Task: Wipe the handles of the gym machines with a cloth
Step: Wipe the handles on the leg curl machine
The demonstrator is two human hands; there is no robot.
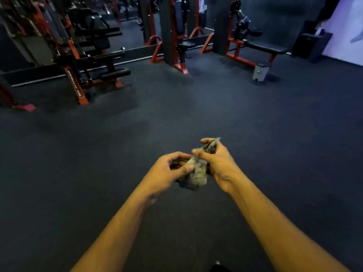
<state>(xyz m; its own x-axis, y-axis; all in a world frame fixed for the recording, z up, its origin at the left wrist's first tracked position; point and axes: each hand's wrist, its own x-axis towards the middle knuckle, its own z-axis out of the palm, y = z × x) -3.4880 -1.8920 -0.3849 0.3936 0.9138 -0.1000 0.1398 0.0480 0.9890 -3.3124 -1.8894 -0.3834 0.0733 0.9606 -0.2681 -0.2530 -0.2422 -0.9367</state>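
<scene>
Partly hidden between curled fingers, a crumpled grey-green cloth (197, 172) is pinched by left hand (169, 170) and right hand (217, 162).

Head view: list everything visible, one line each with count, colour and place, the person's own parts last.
cloth: one, grey-green, crumpled, held between both hands at centre
machines: several, red and black frames, along the far left and back; exact count unclear
bench: one, black pad on a red frame, far right
bin: one, pale grey, on the floor in front of the bench
mirror: along the back wall, reflecting equipment
floor: dark grey, covering the whole foreground
wall: pale, far right corner
left hand: one, fingers curled round the cloth's lower part
right hand: one, pinches the cloth's upper part
forearms: two, bare, reaching in from the bottom edge
</scene>
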